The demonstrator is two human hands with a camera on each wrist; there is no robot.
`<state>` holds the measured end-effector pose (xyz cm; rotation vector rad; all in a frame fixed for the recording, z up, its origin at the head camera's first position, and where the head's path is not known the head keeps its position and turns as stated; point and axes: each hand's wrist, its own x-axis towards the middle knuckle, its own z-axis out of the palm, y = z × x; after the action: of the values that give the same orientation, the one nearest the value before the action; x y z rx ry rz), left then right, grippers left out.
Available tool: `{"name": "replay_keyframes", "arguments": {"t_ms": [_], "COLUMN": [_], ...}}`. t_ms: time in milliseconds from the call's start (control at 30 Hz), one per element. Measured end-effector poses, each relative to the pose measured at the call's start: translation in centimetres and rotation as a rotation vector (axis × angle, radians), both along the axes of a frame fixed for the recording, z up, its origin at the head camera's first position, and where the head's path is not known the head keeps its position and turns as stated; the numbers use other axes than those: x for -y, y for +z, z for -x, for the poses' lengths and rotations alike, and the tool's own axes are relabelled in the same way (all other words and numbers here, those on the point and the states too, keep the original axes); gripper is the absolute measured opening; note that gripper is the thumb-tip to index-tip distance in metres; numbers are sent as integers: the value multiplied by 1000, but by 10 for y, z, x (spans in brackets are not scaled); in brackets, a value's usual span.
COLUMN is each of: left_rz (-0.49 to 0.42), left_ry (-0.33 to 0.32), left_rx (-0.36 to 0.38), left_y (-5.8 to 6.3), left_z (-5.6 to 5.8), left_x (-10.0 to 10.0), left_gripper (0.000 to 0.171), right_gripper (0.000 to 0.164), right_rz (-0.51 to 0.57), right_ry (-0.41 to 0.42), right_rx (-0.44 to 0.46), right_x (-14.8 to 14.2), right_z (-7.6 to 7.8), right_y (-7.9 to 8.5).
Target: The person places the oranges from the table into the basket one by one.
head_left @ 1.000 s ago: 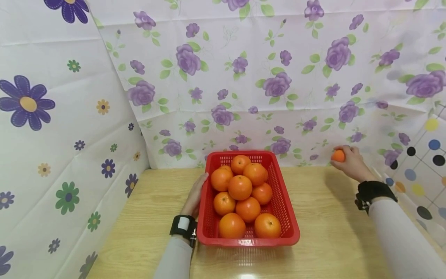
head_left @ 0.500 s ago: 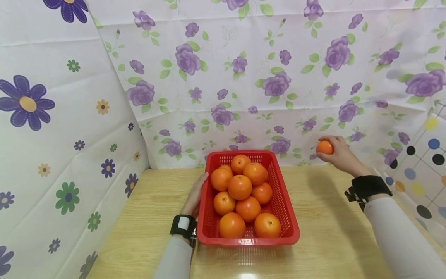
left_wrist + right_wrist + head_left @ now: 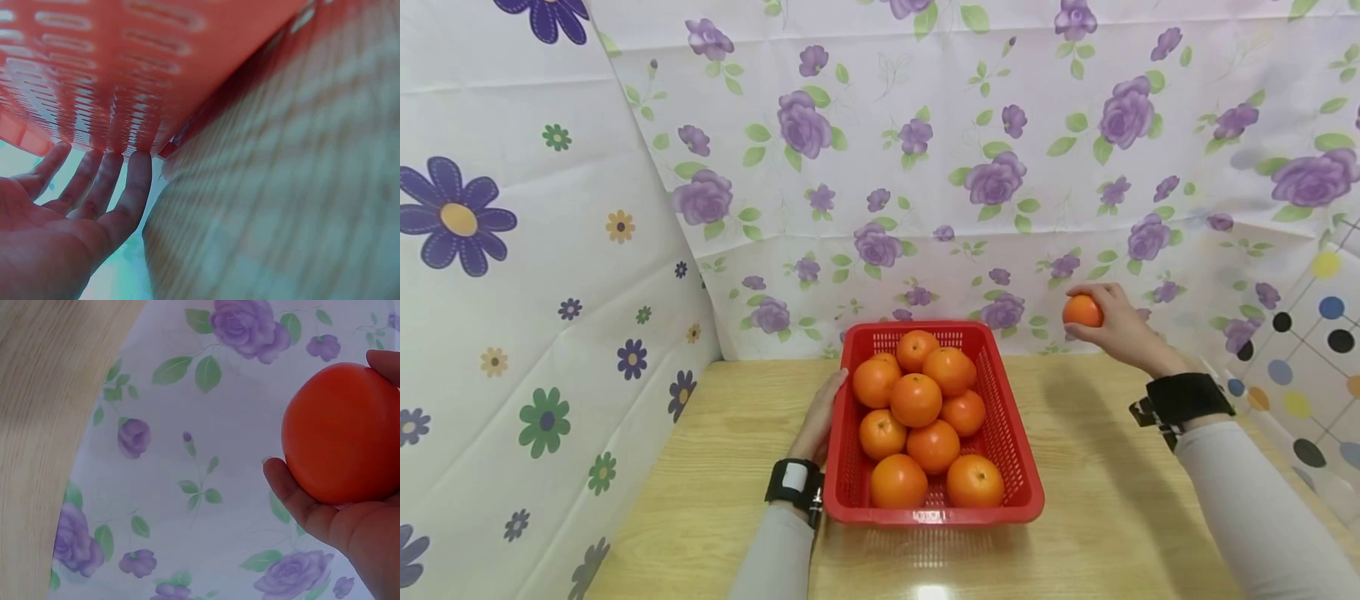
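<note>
In the head view a red plastic basket [image 3: 1033,500] with slotted walls stands on the table, holding several oranges [image 3: 916,401], some piled on others. My left hand [image 3: 820,421] is at the basket's left side. The left wrist view shows that hand [image 3: 69,225] with nearly straight fingers, their tips touching the basket's outer wall [image 3: 112,75]. To the right of the basket, my right hand [image 3: 1120,325] holds a single orange [image 3: 1082,311] above the table. Up close in the right wrist view, thumb and fingers grip this orange [image 3: 344,434] from its sides; part of the hand is cut off.
The wooden table [image 3: 1105,467] meets a flower-printed sheet [image 3: 925,167] at the back. Another flowered sheet [image 3: 550,317] closes the left side, and a dotted sheet [image 3: 1307,367] stands at the right, close to my right forearm.
My right hand has moved left and slightly upward with the orange, from near the right back of the table toward the basket. The left hand and basket have stayed in place.
</note>
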<state>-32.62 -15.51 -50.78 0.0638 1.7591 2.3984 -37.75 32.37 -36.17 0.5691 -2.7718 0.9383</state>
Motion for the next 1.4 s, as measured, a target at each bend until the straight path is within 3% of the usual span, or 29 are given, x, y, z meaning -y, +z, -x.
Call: {"name": "replay_keyframes", "arguments": {"t_ms": [633,967,1233,1400], "left_rz": [-15,-17,-15,-17], "left_ry": [5,-4,-10,-9], "left_rx": [-13,-15,-16,-11], "left_y": [-2,-3,-3,-3], "left_z": [3,3,3,3], "left_x": [2,1,1,2], "left_gripper": [60,58,57,59], "right_gripper": [51,47,47,45], "right_rz": [6,8,-48,-50], "right_ry": [127,201,267,333], "right_rx": [-41,-23,-50,-10], "right_x": [48,64,82,95], "right_z": [-23,-34,-45,-51], "right_y": [29,35,43,45]}}
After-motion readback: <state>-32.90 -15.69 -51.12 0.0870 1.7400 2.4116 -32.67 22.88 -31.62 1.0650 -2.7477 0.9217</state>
